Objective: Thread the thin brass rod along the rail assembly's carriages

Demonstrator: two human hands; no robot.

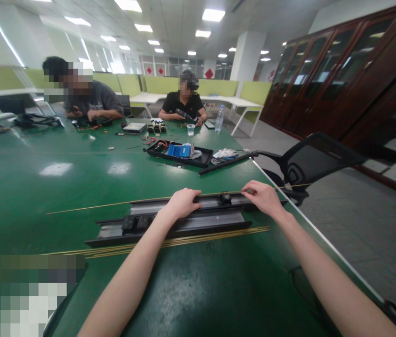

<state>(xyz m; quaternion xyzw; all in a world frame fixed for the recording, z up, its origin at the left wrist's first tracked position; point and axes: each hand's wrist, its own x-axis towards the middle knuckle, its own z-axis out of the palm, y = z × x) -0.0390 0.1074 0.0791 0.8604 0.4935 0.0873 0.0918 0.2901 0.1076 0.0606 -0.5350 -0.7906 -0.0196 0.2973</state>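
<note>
Two long black rails with silvery inner channels lie side by side on the green table. My left hand grips the far rail near its middle, fingers over the far wall and thumb on the near side. A thin brass rod runs along that rail's far edge and past both its ends. My right hand pinches this rod close to the rail's right end. Inside the far rail sits a small black block, between my hands. More black blocks sit in the near rail, partly behind my left forearm.
Several brass rods lie in front of the near rail. Beyond are a black tray with a blue item, gloves, a black strip, a cup and a bottle. Two people work across the table; a chair stands right.
</note>
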